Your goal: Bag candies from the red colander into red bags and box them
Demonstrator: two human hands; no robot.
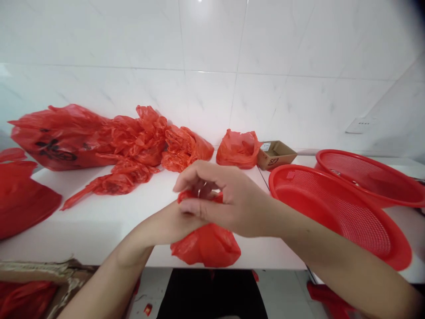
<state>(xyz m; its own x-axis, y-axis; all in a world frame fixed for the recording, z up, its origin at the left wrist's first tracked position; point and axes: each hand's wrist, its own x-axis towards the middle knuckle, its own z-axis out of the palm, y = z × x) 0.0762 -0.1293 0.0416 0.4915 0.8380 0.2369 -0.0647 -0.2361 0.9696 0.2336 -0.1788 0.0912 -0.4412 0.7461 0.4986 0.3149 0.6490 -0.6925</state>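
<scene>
A small red plastic bag point(206, 248) sits at the table's front edge, its full lower part showing below my hands. My left hand point(174, 223) is closed around the gathered neck of this bag; its fingers are mostly hidden behind the other hand. Curled over from the right, my right hand point(229, 199) grips red plastic at the top of the bag between thumb and bent fingers. A ring shows on one finger there. What the bag contains cannot be seen.
Large red bags point(73, 141) and crumpled ones point(187, 148) line the wall. An open red bag point(238, 148) stands beside a small cardboard box point(277, 155). Two red plastic baskets point(332, 208) fill the right. A torn carton point(69, 277) is at lower left.
</scene>
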